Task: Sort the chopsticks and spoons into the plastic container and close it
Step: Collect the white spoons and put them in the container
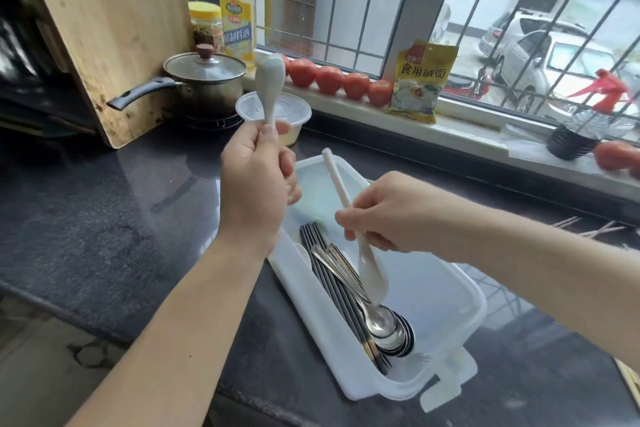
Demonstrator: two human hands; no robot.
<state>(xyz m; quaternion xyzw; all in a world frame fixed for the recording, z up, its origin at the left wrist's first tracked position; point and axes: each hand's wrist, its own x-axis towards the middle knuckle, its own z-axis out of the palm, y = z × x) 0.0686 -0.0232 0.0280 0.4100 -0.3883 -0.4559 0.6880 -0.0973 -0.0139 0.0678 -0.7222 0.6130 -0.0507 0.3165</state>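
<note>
Left hand (256, 177) gripping white spoon (272, 87) by handle, bowl up. Right hand (384, 215) pinching second white spoon (360, 246) mid-handle, lowering bowl onto steel spoons (377, 319) and chopsticks (332, 281) along container (460, 308) left wall. Probably stiff, light, breakable; handle being safest hold.

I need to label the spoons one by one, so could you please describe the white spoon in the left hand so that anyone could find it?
Start at the steel saucepan by the window. Just right of it, the left hand holds a white spoon upright, bowl topmost, above the countertop. The other white spoon points bowl-down into the plastic container.
</note>
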